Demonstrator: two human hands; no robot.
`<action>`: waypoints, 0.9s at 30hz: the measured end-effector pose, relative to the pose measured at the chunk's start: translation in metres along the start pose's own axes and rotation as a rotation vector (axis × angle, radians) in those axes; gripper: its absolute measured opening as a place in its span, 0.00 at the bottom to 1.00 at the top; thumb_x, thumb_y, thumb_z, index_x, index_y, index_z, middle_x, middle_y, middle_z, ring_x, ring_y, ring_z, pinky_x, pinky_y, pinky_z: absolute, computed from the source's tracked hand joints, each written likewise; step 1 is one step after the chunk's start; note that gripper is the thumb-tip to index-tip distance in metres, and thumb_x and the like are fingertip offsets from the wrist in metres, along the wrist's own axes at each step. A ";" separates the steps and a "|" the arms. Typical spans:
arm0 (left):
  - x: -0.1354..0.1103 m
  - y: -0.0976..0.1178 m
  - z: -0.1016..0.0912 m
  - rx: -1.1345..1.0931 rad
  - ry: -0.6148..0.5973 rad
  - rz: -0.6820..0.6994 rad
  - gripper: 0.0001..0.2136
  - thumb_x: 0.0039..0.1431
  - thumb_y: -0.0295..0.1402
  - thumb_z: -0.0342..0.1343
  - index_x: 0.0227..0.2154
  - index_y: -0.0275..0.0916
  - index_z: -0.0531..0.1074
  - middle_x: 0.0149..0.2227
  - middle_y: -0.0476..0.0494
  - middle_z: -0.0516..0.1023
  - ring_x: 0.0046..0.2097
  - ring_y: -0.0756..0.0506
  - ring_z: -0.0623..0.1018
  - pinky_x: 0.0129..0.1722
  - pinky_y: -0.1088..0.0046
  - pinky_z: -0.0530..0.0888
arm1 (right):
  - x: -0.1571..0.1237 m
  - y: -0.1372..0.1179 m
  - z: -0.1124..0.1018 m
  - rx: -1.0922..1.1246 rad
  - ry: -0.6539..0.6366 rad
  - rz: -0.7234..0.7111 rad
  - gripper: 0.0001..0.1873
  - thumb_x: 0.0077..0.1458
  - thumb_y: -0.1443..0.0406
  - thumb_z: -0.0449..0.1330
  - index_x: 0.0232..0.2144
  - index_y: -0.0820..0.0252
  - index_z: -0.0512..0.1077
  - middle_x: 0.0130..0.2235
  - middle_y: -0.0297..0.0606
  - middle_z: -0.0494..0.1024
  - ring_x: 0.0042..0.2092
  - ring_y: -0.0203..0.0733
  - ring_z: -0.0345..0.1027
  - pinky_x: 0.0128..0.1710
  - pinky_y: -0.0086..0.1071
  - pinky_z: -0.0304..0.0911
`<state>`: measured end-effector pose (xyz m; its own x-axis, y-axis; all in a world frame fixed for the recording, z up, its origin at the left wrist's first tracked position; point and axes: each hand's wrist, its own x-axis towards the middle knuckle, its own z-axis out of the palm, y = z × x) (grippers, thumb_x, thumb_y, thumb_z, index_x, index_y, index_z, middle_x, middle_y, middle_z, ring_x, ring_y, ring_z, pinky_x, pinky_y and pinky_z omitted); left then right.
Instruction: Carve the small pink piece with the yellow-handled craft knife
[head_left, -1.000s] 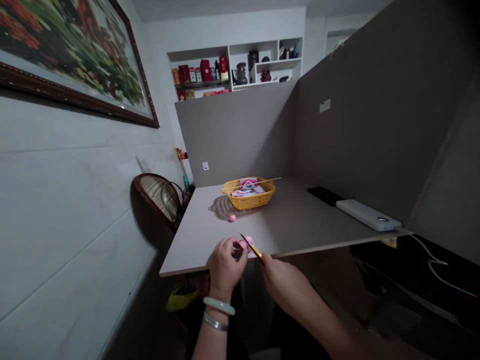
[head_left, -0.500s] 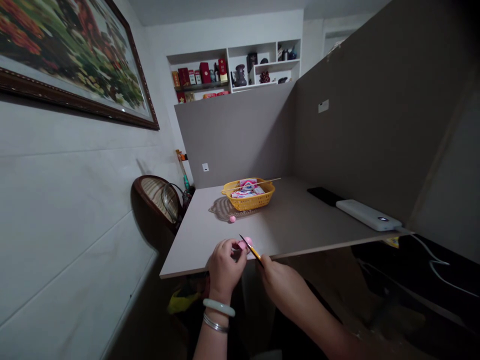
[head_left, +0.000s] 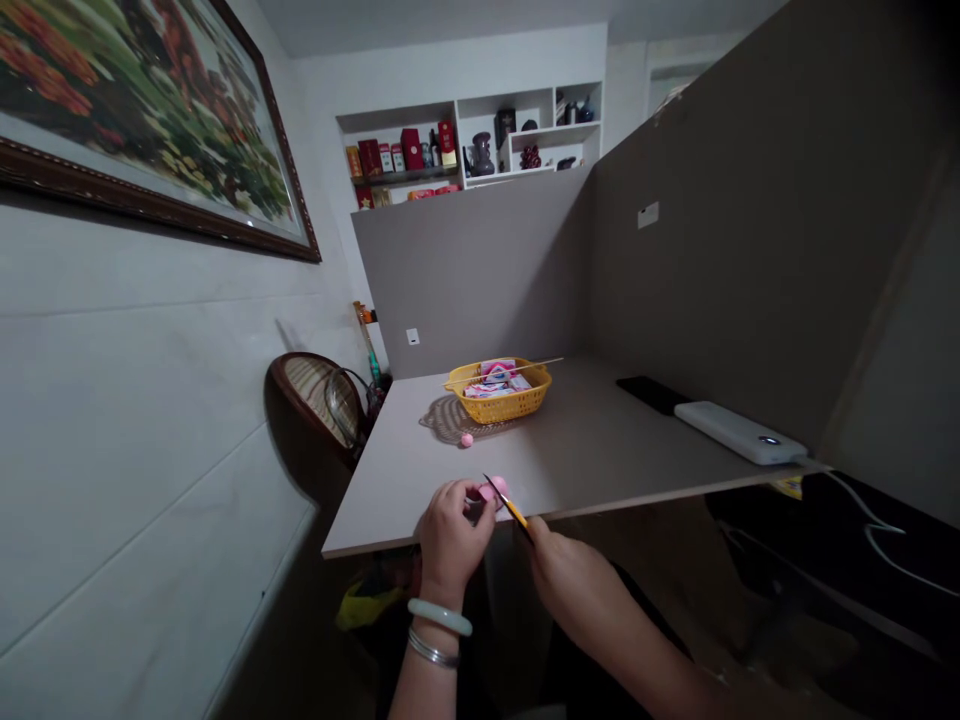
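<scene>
My left hand (head_left: 454,528), with a pale bangle and silver bracelets at the wrist, pinches a small pink lump (head_left: 486,493) that looks like modelling clay. A second, rounder pink piece (head_left: 499,485) sits right beside it near the table's front edge. My right hand (head_left: 559,560) is closed around a thin pointed tool (head_left: 514,514) with a yellow and black handle and a dark tip. That tip lies across the pink pieces; whether it is a knife I cannot tell. Farther back on the table rests a small pink ball (head_left: 466,440).
A yellow plastic basket (head_left: 504,408) with colourful packets and a thin stick across its rim stands at the table's (head_left: 397,470) back. To the right lie a black flat object (head_left: 651,394) and a white power bank (head_left: 739,433) with a cable. Grey panels (head_left: 480,280) border the table.
The view has shifted very slightly. The tool's tip has moved a little against the pink pieces; both hands keep their holds.
</scene>
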<state>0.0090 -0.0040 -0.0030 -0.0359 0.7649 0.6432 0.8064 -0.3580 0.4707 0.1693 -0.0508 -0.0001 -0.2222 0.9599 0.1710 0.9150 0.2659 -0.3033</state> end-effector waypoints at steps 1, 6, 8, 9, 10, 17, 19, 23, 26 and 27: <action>0.000 0.000 0.000 0.000 -0.002 0.002 0.07 0.57 0.39 0.54 0.32 0.42 0.71 0.31 0.48 0.75 0.33 0.48 0.74 0.32 0.74 0.68 | -0.005 0.001 0.001 0.035 -0.008 0.004 0.10 0.64 0.69 0.43 0.35 0.59 0.64 0.31 0.40 0.79 0.31 0.43 0.75 0.23 0.31 0.43; -0.001 0.003 -0.001 -0.005 -0.009 0.006 0.08 0.58 0.40 0.54 0.32 0.41 0.71 0.31 0.48 0.75 0.33 0.48 0.74 0.33 0.74 0.68 | -0.013 0.005 0.000 0.069 -0.005 0.003 0.12 0.64 0.70 0.42 0.34 0.60 0.64 0.31 0.40 0.79 0.32 0.42 0.75 0.24 0.31 0.44; 0.000 0.003 -0.001 -0.011 -0.008 0.001 0.08 0.58 0.39 0.54 0.32 0.41 0.71 0.30 0.48 0.74 0.33 0.48 0.74 0.32 0.74 0.68 | -0.004 0.002 -0.001 0.013 0.014 -0.008 0.11 0.64 0.68 0.43 0.36 0.60 0.65 0.31 0.41 0.79 0.32 0.43 0.75 0.24 0.31 0.42; 0.000 0.003 -0.001 -0.013 -0.006 -0.003 0.08 0.58 0.39 0.54 0.32 0.41 0.71 0.30 0.47 0.75 0.33 0.48 0.74 0.33 0.73 0.68 | 0.001 0.001 -0.001 -0.003 0.022 -0.011 0.11 0.64 0.68 0.43 0.36 0.60 0.65 0.32 0.41 0.79 0.32 0.43 0.75 0.23 0.31 0.41; 0.001 0.003 -0.001 -0.014 -0.004 -0.007 0.08 0.57 0.39 0.54 0.32 0.41 0.71 0.31 0.47 0.75 0.33 0.48 0.74 0.33 0.73 0.68 | 0.004 0.000 -0.001 -0.011 0.026 -0.014 0.11 0.64 0.67 0.44 0.36 0.60 0.65 0.32 0.41 0.79 0.32 0.43 0.75 0.23 0.31 0.41; 0.000 0.003 -0.001 -0.012 -0.019 -0.004 0.08 0.57 0.40 0.55 0.32 0.41 0.71 0.31 0.48 0.75 0.33 0.48 0.74 0.33 0.73 0.67 | -0.016 0.007 0.004 0.072 -0.046 0.025 0.11 0.64 0.70 0.43 0.35 0.60 0.64 0.32 0.40 0.79 0.33 0.42 0.75 0.24 0.31 0.43; 0.000 0.004 -0.001 -0.010 -0.018 -0.005 0.08 0.57 0.40 0.55 0.32 0.41 0.71 0.31 0.48 0.75 0.33 0.48 0.73 0.33 0.73 0.67 | -0.013 0.006 0.001 0.049 -0.028 0.018 0.11 0.64 0.70 0.43 0.35 0.60 0.64 0.31 0.40 0.79 0.32 0.43 0.75 0.24 0.31 0.42; 0.001 0.002 -0.001 -0.011 -0.014 -0.014 0.08 0.57 0.40 0.55 0.33 0.41 0.71 0.31 0.49 0.75 0.34 0.48 0.73 0.33 0.73 0.67 | 0.004 -0.001 -0.004 -0.031 0.008 -0.009 0.10 0.63 0.69 0.44 0.36 0.60 0.65 0.31 0.41 0.79 0.31 0.44 0.75 0.23 0.32 0.40; 0.000 0.001 0.000 -0.016 -0.012 -0.014 0.08 0.57 0.40 0.55 0.33 0.41 0.71 0.32 0.49 0.75 0.33 0.48 0.73 0.33 0.73 0.68 | 0.002 -0.001 -0.001 0.001 0.009 -0.003 0.10 0.64 0.68 0.44 0.36 0.60 0.64 0.31 0.41 0.79 0.30 0.42 0.74 0.23 0.31 0.40; 0.000 0.001 0.000 -0.018 -0.014 -0.010 0.08 0.57 0.40 0.55 0.32 0.42 0.71 0.32 0.49 0.75 0.33 0.48 0.73 0.33 0.73 0.68 | -0.003 0.001 0.001 0.031 0.005 -0.002 0.09 0.64 0.69 0.44 0.36 0.60 0.64 0.31 0.40 0.79 0.30 0.42 0.74 0.23 0.31 0.41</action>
<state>0.0093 -0.0043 -0.0025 -0.0356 0.7761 0.6296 0.7952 -0.3595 0.4883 0.1703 -0.0533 -0.0019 -0.2228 0.9588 0.1761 0.9035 0.2709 -0.3320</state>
